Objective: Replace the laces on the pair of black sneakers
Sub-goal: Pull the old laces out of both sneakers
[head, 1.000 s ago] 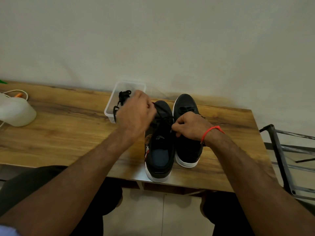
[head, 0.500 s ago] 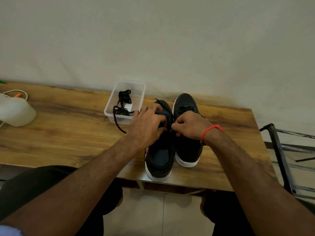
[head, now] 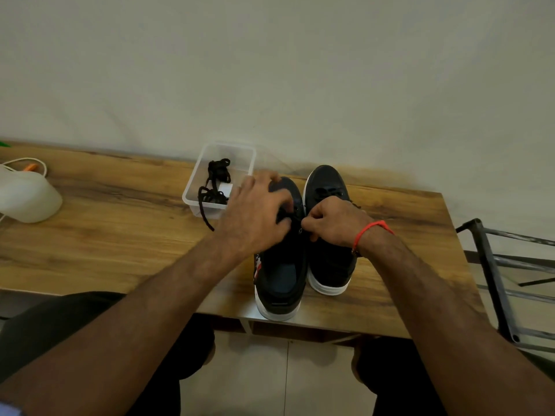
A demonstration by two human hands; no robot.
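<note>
Two black sneakers with white soles stand side by side on the wooden table, toes away from me. My left hand (head: 256, 216) lies over the front half of the left sneaker (head: 280, 274), fingers spread and bent around its toe and lace area. My right hand (head: 333, 220), with a red thread at the wrist, pinches a black lace at the left sneaker's eyelets, resting over the right sneaker (head: 329, 265). A clear plastic box (head: 192, 196) just left of the shoes holds a bundle of black laces (head: 214, 187), one end trailing onto the table.
The wooden table (head: 120, 235) ends close to me, my knees below its edge. A white plastic jug (head: 28, 195) with a cord sits far left. A dark metal chair frame (head: 498, 280) stands to the right of the table. A plain wall is behind.
My left hand has come down from beside the plastic box onto the front of the left sneaker. The laces now lie in the box. My right hand has stayed put.
</note>
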